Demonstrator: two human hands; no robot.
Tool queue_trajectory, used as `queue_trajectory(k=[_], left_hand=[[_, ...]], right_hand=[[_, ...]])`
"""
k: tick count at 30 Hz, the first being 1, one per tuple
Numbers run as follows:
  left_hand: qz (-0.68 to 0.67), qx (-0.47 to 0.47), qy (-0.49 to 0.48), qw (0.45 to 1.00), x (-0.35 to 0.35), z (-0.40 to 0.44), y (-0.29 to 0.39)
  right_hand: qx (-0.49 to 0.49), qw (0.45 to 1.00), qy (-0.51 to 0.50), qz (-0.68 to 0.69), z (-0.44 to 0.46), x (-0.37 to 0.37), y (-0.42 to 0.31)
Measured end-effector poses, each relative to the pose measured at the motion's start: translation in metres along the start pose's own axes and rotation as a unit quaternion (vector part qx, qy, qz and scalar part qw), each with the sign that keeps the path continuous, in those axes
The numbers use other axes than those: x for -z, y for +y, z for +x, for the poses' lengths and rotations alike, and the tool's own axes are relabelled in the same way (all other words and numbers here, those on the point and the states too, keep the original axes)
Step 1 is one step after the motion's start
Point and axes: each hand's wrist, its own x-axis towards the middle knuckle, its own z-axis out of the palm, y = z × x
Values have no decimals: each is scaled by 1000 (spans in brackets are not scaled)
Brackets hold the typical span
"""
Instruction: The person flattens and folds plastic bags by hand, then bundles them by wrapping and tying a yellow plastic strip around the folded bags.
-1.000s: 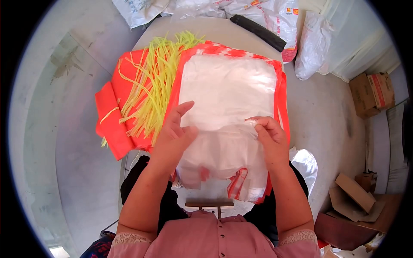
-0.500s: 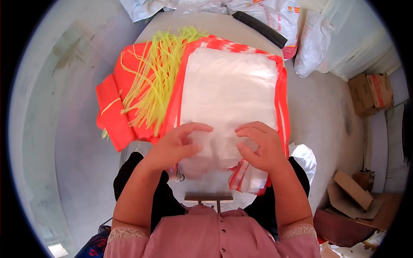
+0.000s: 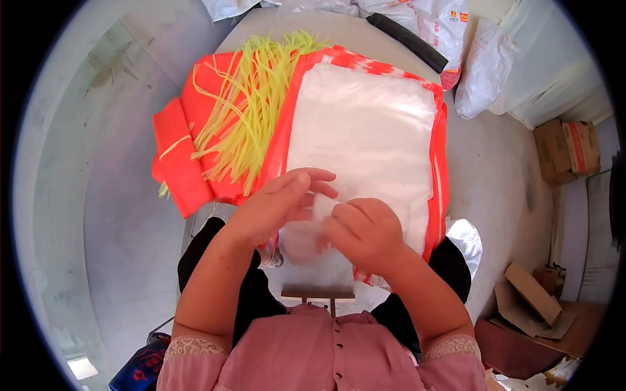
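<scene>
In the head view, a stack of thin whitish plastic sheets (image 3: pixel 365 124) with red borders lies in front of me. My right hand (image 3: pixel 365 234) is closed over the stack's near edge, pinching a gathered, blurred piece of white plastic film (image 3: pixel 321 210). Just to its left, my left hand (image 3: pixel 283 202) has its fingers stretched out and apart beside the film; whether they touch it is unclear. Left of the stack, a bundle of yellow-green strips (image 3: pixel 261 104) rests on red sheets (image 3: pixel 208 91). A folded red bundle (image 3: pixel 179 159) tied with a pale strip lies at the far left.
A black roll (image 3: pixel 407 42) lies behind the stack, near white printed sacks (image 3: pixel 433 29) and a white plastic bag (image 3: pixel 486 68). Cardboard boxes (image 3: pixel 566 150) stand at the right, with an opened carton (image 3: pixel 531 306) lower down. My knees are under the near edge.
My hands have come together. The right one has closed on white film and moved left, while the left has shifted right with its fingers extended. The whole view has shifted slightly.
</scene>
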Motion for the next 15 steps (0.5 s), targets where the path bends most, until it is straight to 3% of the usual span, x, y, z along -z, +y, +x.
queue_trajectory(k=[2, 4, 8, 15], left_hand=[[16, -16, 11, 1000, -4, -1, 2], [68, -31, 29, 997, -9, -1, 5], [273, -73, 90, 955, -16, 4, 6], [386, -96, 171, 901, -31, 16, 2]], right_hand=[[-35, 999, -29, 8, -5, 9, 8], [-141, 987, 38, 66, -11, 8, 17], [-386, 904, 56, 178, -11, 22, 25], [-470, 860, -6, 200, -12, 30, 34]])
